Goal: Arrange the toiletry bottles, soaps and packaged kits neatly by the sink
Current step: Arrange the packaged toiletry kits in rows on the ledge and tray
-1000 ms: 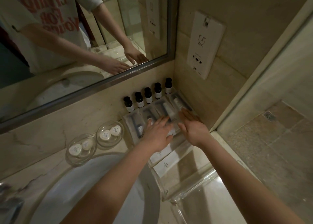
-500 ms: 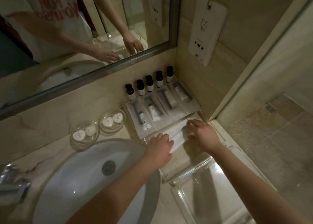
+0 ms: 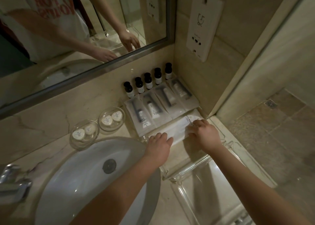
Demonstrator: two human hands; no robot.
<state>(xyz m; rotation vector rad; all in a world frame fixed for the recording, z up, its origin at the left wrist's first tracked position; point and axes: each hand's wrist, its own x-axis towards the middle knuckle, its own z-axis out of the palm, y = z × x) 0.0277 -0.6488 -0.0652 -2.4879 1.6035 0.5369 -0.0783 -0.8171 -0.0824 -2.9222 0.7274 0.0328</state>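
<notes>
— Packet [image 3: 177,127] position first: where does it lie?

— Flat on the worktop [image 3: 51,144], just in front of the row of clear kits [image 3: 160,105] and touching their near edges. It is long and white. Its long axis runs from the sink [image 3: 88,173] rim toward the worktop's back right corner, roughly parallel to the line of bottles [image 3: 148,80] along the back edge.

— And the hands?

— One is on each end. The left hand [image 3: 159,143] rests on the left end with fairly straight fingers, pressing rather than gripping. The right hand [image 3: 202,134] has its fingers curled down onto the right end and seems to pinch the wrapper, though its thumb is hidden.

— Which hand is nearer, then?

— Neither, since they share it. I'd judge a small push away from the person, with both ends kept level, would square it against the kits.

— Anything in the way?

— No. The soaps [image 3: 106,120] sit in glass dishes [image 3: 85,144] toward the left, well apart.
</notes>
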